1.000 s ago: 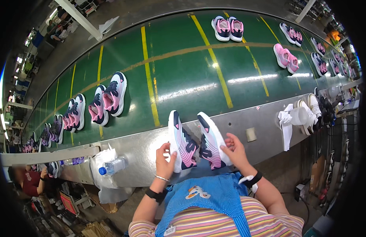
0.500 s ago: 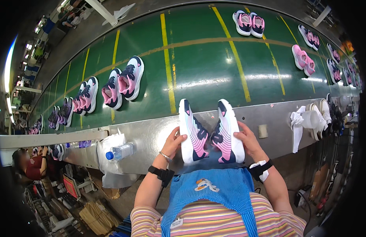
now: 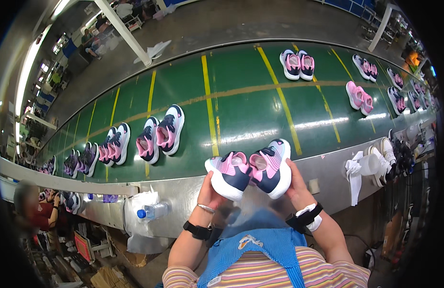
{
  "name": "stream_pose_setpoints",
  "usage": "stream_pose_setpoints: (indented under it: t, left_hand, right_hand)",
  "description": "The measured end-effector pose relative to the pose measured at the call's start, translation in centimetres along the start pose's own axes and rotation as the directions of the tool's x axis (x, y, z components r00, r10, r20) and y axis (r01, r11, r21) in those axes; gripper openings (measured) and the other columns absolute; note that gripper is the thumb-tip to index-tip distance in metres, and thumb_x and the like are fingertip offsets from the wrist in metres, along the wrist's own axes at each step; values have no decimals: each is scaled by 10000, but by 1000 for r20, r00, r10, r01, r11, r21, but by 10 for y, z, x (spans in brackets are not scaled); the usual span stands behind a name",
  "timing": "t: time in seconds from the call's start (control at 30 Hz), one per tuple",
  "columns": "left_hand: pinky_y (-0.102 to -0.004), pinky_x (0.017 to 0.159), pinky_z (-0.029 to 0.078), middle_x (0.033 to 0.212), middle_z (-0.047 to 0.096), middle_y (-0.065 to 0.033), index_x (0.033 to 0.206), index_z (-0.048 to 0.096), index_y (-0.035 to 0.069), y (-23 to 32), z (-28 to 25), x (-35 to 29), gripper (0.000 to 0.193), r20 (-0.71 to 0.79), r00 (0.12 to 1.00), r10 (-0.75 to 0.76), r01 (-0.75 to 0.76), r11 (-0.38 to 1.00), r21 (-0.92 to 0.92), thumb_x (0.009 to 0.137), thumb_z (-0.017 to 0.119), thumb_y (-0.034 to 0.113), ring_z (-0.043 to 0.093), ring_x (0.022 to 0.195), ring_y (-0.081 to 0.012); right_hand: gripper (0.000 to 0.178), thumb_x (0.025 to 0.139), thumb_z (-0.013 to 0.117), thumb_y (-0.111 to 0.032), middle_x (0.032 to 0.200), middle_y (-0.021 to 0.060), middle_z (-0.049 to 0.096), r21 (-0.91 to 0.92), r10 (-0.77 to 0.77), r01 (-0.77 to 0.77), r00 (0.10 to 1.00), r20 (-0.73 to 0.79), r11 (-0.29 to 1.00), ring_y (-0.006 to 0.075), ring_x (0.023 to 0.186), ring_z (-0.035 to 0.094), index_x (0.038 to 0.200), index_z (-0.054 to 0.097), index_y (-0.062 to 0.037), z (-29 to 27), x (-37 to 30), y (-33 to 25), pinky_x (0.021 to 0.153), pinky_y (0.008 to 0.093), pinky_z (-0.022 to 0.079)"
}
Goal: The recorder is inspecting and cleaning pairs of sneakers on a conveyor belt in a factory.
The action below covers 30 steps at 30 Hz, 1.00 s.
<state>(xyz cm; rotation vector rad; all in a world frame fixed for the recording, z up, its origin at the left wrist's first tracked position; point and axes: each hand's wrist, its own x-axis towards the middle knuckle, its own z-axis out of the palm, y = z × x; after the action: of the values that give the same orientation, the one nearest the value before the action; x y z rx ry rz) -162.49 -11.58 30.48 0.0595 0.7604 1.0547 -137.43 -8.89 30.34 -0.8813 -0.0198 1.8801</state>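
Observation:
A pair of pink, navy and white sneakers is held just past the near metal edge of the bench, openings up and navy heels toward me. The left sneaker [image 3: 236,181] is in my left hand [image 3: 209,193], which is closed on its outer side. My right hand [image 3: 297,186] grips the right sneaker [image 3: 274,180] along its white sole, thumb side up. The two heels meet or nearly meet in the middle, while the toes angle outward and away. Parts of my fingers are hidden beneath the soles.
Beyond lies a green belt [image 3: 251,115] with yellow lines, bearing several pairs of sneakers, the closest pair [image 3: 159,134] to the left. A water bottle [image 3: 152,211] stands on the metal ledge [image 3: 183,201]. White shoes [image 3: 382,158] sit at right. Another person [image 3: 42,211] is at far left.
Both sneakers have been turned: their laced uppers and sides faced me before, and now their openings and heels do. My hands stay on them. The view has tilted upward.

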Motion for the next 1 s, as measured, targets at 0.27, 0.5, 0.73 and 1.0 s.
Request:
stream_pose_setpoints:
  t: [0.27, 0.5, 0.73, 1.0]
  left_hand:
    - [-458, 833, 452, 1167, 520, -113, 1203, 448, 94, -3, 19, -3, 449, 91, 992, -91, 116, 942, -316, 867, 390, 386, 533, 1020, -298]
    - [-419, 872, 443, 1155, 537, -85, 1165, 480, 93, -9, 9, -6, 395, 112, 991, -73, 98, 968, -231, 870, 402, 344, 532, 1031, -260]
    - [-281, 819, 392, 1048, 535, -5, 1136, 480, 78, -59, -34, -19, 415, -387, 922, -20, 199, 882, 427, 887, 409, 401, 495, 888, -122]
    - [-315, 803, 441, 1014, 563, -171, 1160, 387, -65, -103, -77, -10, 472, -20, 950, 312, -142, 488, 861, 782, 568, 152, 561, 931, -207]
  right_hand:
    - [497, 811, 524, -375, 1171, 91, 516, 215, 112, -131, 989, 98, 968, 254, 1065, 499, 1205, 437, -84, 8, 4, 16, 943, 401, 377]
    - [441, 825, 497, -348, 1137, 92, 539, 177, 115, -137, 985, 130, 975, 237, 1025, 528, 1169, 470, -73, 4, 0, 22, 918, 383, 405]
    - [313, 870, 467, -232, 1027, 84, 560, -681, -140, 20, 983, -122, 732, 192, 921, 541, 1117, 505, -43, -62, -36, 38, 821, 326, 426]
    - [571, 675, 658, -259, 871, 107, 550, -615, 160, 475, 854, 496, -630, 302, 853, 493, 1208, 457, -214, -8, -73, 49, 768, 398, 384]
